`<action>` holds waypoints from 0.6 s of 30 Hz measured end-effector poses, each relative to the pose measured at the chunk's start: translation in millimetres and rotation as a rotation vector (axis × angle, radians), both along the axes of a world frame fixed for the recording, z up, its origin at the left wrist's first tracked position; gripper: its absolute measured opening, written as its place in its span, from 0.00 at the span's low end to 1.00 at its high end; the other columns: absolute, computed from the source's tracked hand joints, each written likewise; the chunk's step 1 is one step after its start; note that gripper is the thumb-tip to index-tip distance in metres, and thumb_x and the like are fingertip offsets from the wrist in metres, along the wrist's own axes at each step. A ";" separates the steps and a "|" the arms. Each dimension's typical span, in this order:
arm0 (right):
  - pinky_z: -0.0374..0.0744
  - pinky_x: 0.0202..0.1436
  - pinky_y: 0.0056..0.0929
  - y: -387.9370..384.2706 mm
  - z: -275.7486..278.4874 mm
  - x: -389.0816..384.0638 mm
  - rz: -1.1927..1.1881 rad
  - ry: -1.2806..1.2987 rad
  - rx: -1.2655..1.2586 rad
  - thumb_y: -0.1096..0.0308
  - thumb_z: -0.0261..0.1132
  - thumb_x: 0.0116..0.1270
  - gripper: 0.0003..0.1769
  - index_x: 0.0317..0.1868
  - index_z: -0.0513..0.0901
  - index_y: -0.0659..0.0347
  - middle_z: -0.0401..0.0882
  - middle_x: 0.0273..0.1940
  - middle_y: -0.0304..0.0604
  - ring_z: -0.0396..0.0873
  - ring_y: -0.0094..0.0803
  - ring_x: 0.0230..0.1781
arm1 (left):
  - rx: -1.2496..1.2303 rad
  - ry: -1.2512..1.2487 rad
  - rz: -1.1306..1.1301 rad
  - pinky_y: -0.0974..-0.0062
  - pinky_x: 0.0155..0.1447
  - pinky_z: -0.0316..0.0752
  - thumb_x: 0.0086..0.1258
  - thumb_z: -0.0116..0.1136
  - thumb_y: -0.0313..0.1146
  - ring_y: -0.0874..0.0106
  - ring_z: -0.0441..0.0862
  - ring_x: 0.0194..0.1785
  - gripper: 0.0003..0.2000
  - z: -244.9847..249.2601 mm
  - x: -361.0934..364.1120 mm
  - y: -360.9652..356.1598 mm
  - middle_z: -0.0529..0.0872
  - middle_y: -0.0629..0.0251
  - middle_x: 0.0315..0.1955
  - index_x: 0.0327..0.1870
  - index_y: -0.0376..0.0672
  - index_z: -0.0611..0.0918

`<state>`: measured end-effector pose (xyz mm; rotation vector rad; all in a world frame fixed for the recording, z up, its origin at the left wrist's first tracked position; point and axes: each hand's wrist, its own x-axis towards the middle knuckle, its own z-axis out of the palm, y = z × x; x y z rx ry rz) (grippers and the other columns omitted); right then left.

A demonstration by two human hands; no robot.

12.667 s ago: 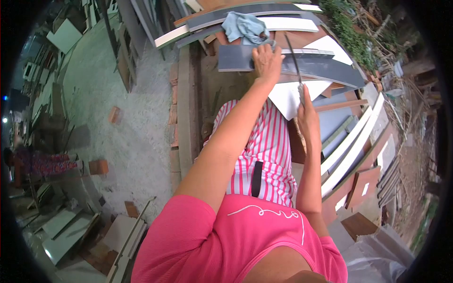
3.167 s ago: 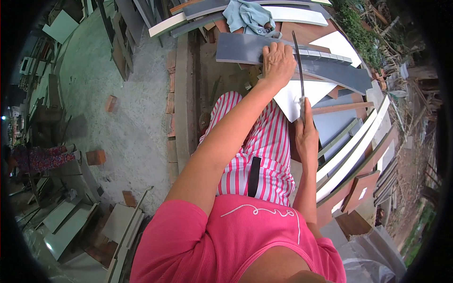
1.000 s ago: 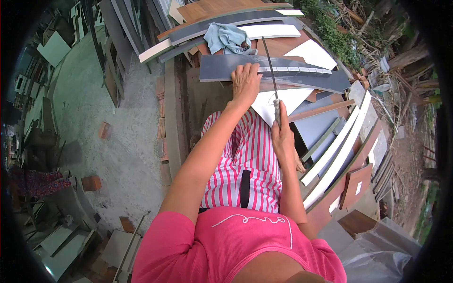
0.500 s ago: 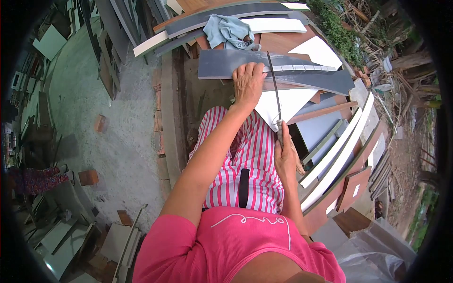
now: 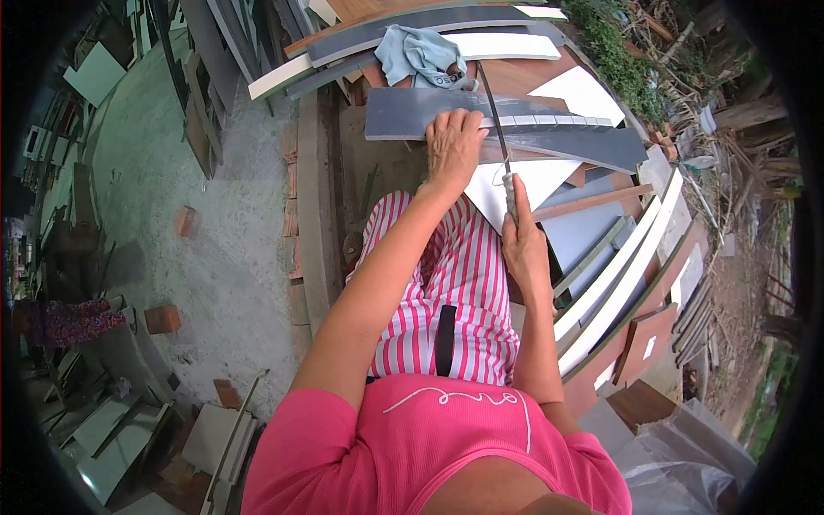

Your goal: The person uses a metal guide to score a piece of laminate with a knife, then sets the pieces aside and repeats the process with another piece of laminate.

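Note:
My left hand (image 5: 455, 148) presses down on a dark grey board (image 5: 399, 115), fingers curled over its near part beside a pale strip (image 5: 558, 122) with evenly spaced marks. In my right hand (image 5: 524, 227) is the wrapped handle of a long, thin saw-like blade (image 5: 493, 107). The blade points away from me and crosses the strip and the grey board, just right of my left fingers. Under it lies a white triangular panel (image 5: 549, 182). A light blue cloth (image 5: 416, 53) rests behind the grey board.
Long white strips (image 5: 622, 279) and brown boards (image 5: 648, 339) are stacked at the right. Grey concrete floor (image 5: 232, 257) with loose bricks (image 5: 161, 319) spreads to the left. Green plants (image 5: 605, 51) grow at the back right.
My right hand has moved forward, away from my body, and the blade has slid forward with it toward the cloth. My left hand stays on the board.

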<state>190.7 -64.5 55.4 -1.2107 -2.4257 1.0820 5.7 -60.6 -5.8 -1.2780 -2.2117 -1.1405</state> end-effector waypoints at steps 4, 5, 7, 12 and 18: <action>0.75 0.45 0.48 -16.1 -17.0 26.9 0.017 0.028 0.014 0.75 0.51 0.69 0.35 0.76 0.56 0.47 0.79 0.48 0.66 0.83 0.56 0.42 | -0.005 -0.024 -0.001 0.60 0.55 0.65 0.61 0.65 0.34 0.60 0.72 0.52 0.17 1.8 0.7 -1.1 0.80 0.66 0.45 0.51 0.48 0.78; 0.75 0.45 0.48 -18.0 -23.3 32.7 0.014 0.025 0.014 0.75 0.51 0.69 0.35 0.76 0.56 0.47 0.79 0.48 0.66 0.83 0.56 0.42 | 0.001 -0.021 0.000 0.60 0.55 0.65 0.61 0.65 0.34 0.60 0.73 0.52 0.17 2.1 0.3 -0.9 0.80 0.66 0.45 0.51 0.48 0.78; 0.76 0.46 0.48 -22.2 -25.6 37.7 0.043 0.100 0.117 0.76 0.51 0.68 0.35 0.76 0.56 0.47 0.77 0.53 0.65 0.82 0.57 0.43 | -0.002 -0.018 -0.002 0.60 0.55 0.66 0.61 0.65 0.34 0.60 0.73 0.52 0.17 1.7 -0.4 -0.8 0.80 0.66 0.45 0.51 0.47 0.78; 0.74 0.44 0.51 -4.2 5.0 7.9 -0.004 -0.041 -0.060 0.73 0.51 0.69 0.36 0.76 0.54 0.40 0.80 0.37 0.67 0.83 0.59 0.40 | -0.001 -0.001 -0.001 0.60 0.54 0.66 0.61 0.65 0.35 0.60 0.73 0.52 0.17 1.7 -2.0 -0.8 0.81 0.67 0.45 0.51 0.47 0.79; 0.74 0.44 0.51 20.2 -8.2 -31.2 0.053 0.102 0.048 0.72 0.50 0.70 0.36 0.76 0.53 0.38 0.81 0.39 0.67 0.82 0.61 0.40 | 0.010 -0.017 -0.003 0.60 0.52 0.67 0.60 0.65 0.35 0.61 0.74 0.50 0.15 3.8 -1.9 -1.8 0.81 0.67 0.41 0.48 0.47 0.79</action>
